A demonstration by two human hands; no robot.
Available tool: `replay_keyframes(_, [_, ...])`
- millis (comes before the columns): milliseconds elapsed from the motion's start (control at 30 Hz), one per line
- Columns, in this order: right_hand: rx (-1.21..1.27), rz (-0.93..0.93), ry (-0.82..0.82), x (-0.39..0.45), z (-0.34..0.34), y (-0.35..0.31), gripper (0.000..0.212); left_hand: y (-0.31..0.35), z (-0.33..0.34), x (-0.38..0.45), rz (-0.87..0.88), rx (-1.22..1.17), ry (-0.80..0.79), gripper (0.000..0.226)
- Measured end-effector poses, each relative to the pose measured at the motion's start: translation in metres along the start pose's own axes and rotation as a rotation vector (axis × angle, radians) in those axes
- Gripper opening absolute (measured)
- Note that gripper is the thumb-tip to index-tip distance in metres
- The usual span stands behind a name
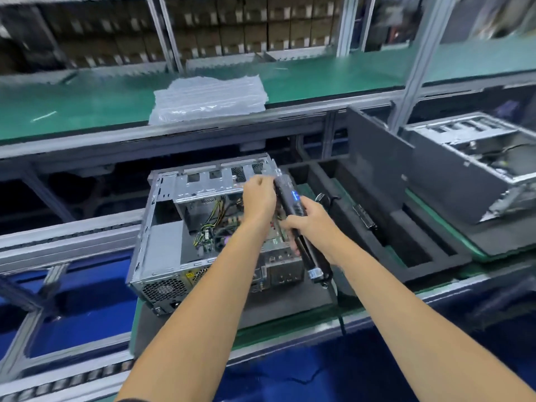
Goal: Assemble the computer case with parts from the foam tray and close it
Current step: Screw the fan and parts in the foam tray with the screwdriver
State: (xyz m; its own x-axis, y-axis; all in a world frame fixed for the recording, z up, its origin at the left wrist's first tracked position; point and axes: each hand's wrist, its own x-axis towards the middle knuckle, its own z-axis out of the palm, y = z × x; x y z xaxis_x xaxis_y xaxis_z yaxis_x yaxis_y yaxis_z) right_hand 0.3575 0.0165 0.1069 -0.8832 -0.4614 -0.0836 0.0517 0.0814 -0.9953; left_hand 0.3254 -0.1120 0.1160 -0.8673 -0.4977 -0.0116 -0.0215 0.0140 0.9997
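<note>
Scene: open computer case (pixel 203 227) lying on its side on the near conveyor bench, side panel off, wiring and board exposed.
Right hand: right hand (pixel 311 224) wrapped round the black electric screwdriver (pixel 293 210), blue lamp lit on the barrel, cable trailing off the near end; tool tilted, tip aimed up at the case's far right corner.
Left hand: left hand (pixel 259 195) curled at that same corner, fingertips against the tool's tip; whether a screw is pinched there cannot be told, too blurred.
Why so held: by the look of it, steadying the bit on a fastening point along the metal frame while the other hand supplies the drive.
Foam tray: black foam tray (pixel 377 227) just right of the case, long slots largely bare; one dark bar-shaped part (pixel 364 216) lying on a divider, a looped cable (pixel 324 198) at its left edge.
Panel: dark flat panel (pixel 380 166) leaning upright at the tray's far side, likely the cover awaiting closing.
Far bench: stack of clear plastic bags (pixel 208 98) on the green mat (pixel 72 103).
Right edge: second case (pixel 478 163), also open, on its own pad.
Progress: mid-assembly in all likelihood; case not yet closed.
</note>
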Motion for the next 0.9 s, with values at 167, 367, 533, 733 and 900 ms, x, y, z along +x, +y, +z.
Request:
replay_keyframes(167, [0.003,0.062,0.080,0.015,-0.053,0.004,0.027,0.001,0.058,0.021,0.035,0.130,-0.097,0.022])
replay_keyframes(367, [-0.034,0.141,0.181,0.043,-0.124,0.030,0.030,-0.017,0.139,0.054,0.048,0.301,-0.118,0.019])
replay_keyframes(533, [-0.042,0.229,0.228,0.078,-0.198,0.057,0.023,-0.056,0.218,0.085,-0.161,0.436,-0.229,0.021])
replay_keyframes(733, [-0.174,0.324,0.185,0.119,-0.271,0.078,0.038,-0.125,0.293,0.083,-0.513,0.522,-0.474,0.009])
replay_keyframes(900, [-0.174,0.347,0.153,0.136,-0.293,0.091,0.019,-0.144,0.320,0.103,-0.451,0.811,-0.335,0.046])
